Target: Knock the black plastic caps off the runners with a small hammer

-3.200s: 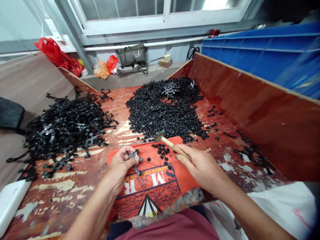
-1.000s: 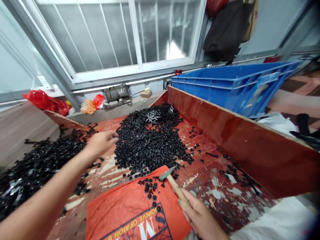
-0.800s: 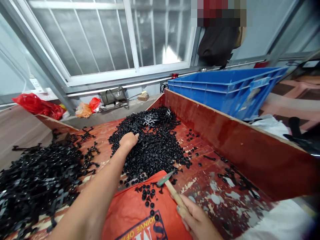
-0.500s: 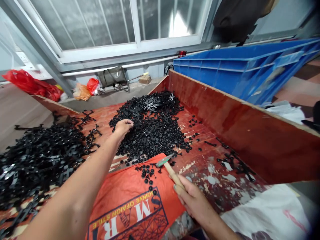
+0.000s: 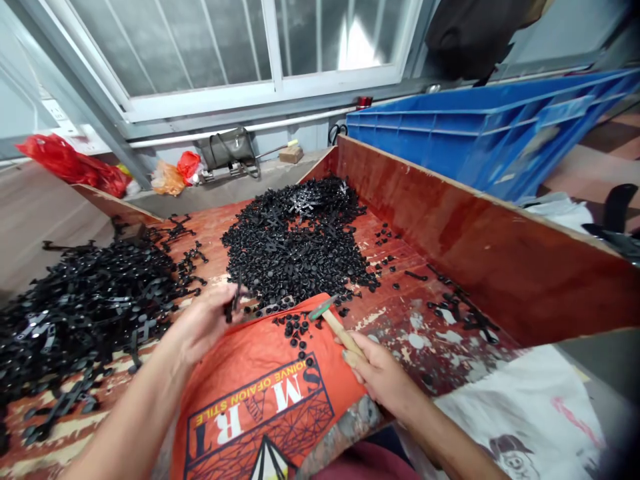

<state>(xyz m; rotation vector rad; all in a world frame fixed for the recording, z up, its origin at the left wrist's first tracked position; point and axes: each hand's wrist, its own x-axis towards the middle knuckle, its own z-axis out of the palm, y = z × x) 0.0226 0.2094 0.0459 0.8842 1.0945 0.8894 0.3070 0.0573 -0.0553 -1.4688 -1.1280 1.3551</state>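
Observation:
My left hand (image 5: pixel 213 319) is closed on a slim black part (image 5: pixel 232 308), held over the upper left corner of an orange-red printed cloth bag (image 5: pixel 265 393). Its exact shape is partly hidden by my fingers. In my right hand (image 5: pixel 377 373) is a small hammer (image 5: pixel 345 333), gripped by its wooden handle, with the green and grey head resting on or just above the bag's upper edge. Several small black round caps (image 5: pixel 300 333) lie loose on the bag beside the hammer head. Just beyond spreads a big heap of small black parts (image 5: pixel 295 247).
A second heap, of black strip-like parts (image 5: pixel 95 300), lies at the left. Reddish boards (image 5: pixel 475 227) wall in the worktop, with a large blue crate (image 5: pixel 425 147) beyond. A white sack (image 5: pixel 530 413) lies at the lower right; plastic bags (image 5: pixel 75 167) sit at the back left.
My left hand has drawn back from the big heap toward me and now has a black part in its fingers. My right hand with the hammer has stayed nearly in place.

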